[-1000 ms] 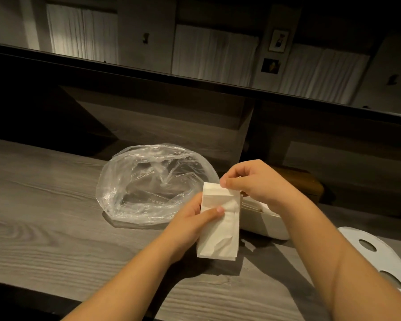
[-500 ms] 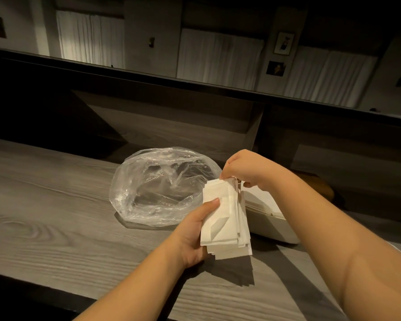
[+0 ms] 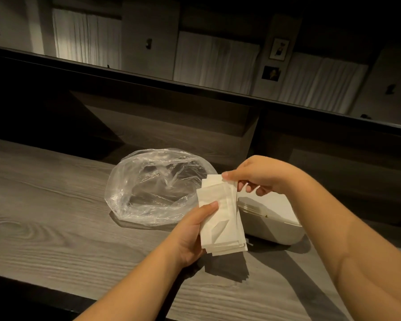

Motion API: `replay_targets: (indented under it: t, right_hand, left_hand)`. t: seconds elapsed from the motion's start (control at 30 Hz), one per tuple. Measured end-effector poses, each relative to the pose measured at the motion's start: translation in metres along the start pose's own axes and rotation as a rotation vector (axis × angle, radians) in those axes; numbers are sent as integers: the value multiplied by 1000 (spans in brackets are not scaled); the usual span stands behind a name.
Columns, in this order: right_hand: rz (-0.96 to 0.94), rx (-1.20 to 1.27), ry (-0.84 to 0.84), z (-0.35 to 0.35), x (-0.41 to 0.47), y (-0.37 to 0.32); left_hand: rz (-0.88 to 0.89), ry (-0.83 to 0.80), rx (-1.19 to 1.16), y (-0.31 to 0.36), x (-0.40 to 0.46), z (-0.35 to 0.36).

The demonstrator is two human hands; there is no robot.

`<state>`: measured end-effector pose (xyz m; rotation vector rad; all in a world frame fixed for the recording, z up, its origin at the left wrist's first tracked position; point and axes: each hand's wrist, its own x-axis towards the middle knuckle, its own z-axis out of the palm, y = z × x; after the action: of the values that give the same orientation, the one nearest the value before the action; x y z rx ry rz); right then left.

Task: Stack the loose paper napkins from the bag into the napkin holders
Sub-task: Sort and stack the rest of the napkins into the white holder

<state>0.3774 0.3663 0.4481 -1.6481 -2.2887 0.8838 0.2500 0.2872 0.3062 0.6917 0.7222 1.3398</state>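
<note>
Clear plastic bag [image 3: 157, 188] lying open and crumpled on the grey wood-grain worktop [image 3: 44, 216]. Just right of it, left hand [image 3: 192, 230] clamped on a fanned stack of white napkins [image 3: 220, 218], thumb across the front, held upright above the worktop. Right hand [image 3: 257, 174] pinching the stack's top edge. White napkin holder [image 3: 273, 218] behind, on the worktop.

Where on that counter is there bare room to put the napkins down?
Bare wood lies left of the plastic bag, and along the near edge of the counter below the left hand. It is crowded around the napkin stack, where the bag, the white holder and the right hand sit close together.
</note>
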Motion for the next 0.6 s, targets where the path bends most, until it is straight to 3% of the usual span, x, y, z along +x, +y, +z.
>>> replay_targets:
  t: [0.27, 0.5, 0.53, 0.6]
  right_hand:
    - [-191, 133, 227, 17, -1, -1]
    - [-233, 385, 703, -15, -8, -2]
    - [-235, 433, 705, -20, -12, -2]
    - [-249, 509, 542, -21, -23, -5]
  left_hand:
    - [-3, 32, -173, -1, 4, 2]
    - [-24, 136, -161, 0, 5, 2]
    - [-25, 160, -144, 0, 5, 1]
    - [-10, 199, -100, -1, 7, 0]
